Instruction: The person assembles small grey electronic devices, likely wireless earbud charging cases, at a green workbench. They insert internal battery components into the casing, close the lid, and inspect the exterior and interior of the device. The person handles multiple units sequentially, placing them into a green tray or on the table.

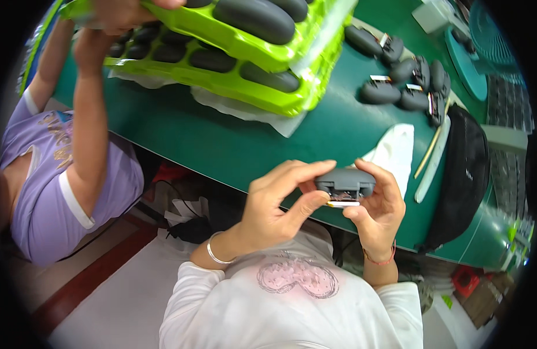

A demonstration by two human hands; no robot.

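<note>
Between my two hands, above the near table edge, is a dark grey rounded plastic case [345, 180]. Its underside is open, with small inner parts and a thin white strip [344, 204] showing at the bottom. My left hand [286, 200] grips the left end between thumb and fingers. On the other end, my right hand [378, 203] closes its thumb and fingers round the case. Just behind my right hand lies a white cloth-like piece [395, 150]. Farther back are several similar grey cases [380, 92], some with white strips sticking out.
Stacked bright green trays [268, 99] of dark oval pieces fill the back left of the green table [222, 139]. A co-worker in a purple shirt [100, 180] reaches over them. To the right lie a thin stick [427, 148], a black pouch [459, 168] and a teal fan [495, 41].
</note>
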